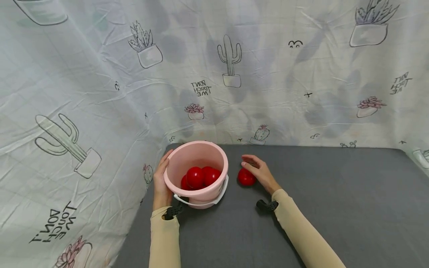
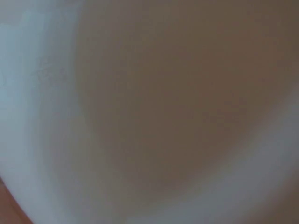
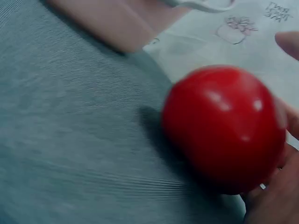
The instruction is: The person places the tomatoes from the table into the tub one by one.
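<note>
In the head view a pink bucket [image 1: 196,149] stands at the left of the dark table, with several glossy red, tomato-like round things [image 1: 195,177] inside. My left hand [image 1: 162,186] holds the bucket's left side, its fingers along the wall up by the rim. To the right of the bucket, another red tomato-like round thing [image 1: 246,177] lies on the table. My right hand [image 1: 261,171] reaches over it with fingers loosely bent. In the right wrist view, fingers [image 3: 290,119] sit right beside it and one fingertip stands apart. The left wrist view is mostly a blurred pale surface.
A white bail handle [image 1: 207,204] hangs down the bucket's near side. A pale curtain [image 1: 268,93] printed with potted plants lines the back and left of the dark grey tabletop [image 1: 335,197]. Black wrist cameras [image 1: 267,205] sit under both wrists.
</note>
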`<state>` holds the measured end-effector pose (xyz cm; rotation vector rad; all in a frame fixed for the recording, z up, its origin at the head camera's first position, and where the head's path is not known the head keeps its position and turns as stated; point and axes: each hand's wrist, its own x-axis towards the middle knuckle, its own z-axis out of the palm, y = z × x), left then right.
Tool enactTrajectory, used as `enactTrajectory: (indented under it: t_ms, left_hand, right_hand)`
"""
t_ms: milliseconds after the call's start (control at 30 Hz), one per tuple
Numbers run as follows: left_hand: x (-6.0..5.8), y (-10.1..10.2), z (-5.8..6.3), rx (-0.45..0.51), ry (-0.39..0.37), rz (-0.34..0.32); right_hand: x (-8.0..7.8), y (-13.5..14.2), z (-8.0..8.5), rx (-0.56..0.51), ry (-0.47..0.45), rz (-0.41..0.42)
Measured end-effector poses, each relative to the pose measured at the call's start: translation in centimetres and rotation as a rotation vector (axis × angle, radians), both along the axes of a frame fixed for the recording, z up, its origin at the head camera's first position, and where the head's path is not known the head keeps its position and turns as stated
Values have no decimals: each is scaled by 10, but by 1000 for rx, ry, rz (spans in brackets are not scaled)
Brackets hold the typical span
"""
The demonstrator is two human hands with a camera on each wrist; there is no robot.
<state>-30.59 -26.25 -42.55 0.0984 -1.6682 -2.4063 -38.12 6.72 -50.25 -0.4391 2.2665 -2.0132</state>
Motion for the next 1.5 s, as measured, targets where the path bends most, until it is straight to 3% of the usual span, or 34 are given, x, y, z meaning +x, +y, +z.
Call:
enactTrajectory:
  t_ms: [467,800,1100,1267,1500]
  left_hand:
    - [-1,-1,2,-2,6,-1]
    - [-3,-1,3,-1,15,12]
    - [-3,1,1,-8,19,11]
    - [-4,1,0,-10,17,10]
    - [-6,0,-2,-1,18,3]
  right_hand:
    - [4,-5,-5,128,20,2]
    - [4,-11,-8,295,102,-22]
    - [4,-10,-12,292,118,-6]
    - [3,-9,-12,271,74,4]
    - [1,-3,-12,160,-2,-6]
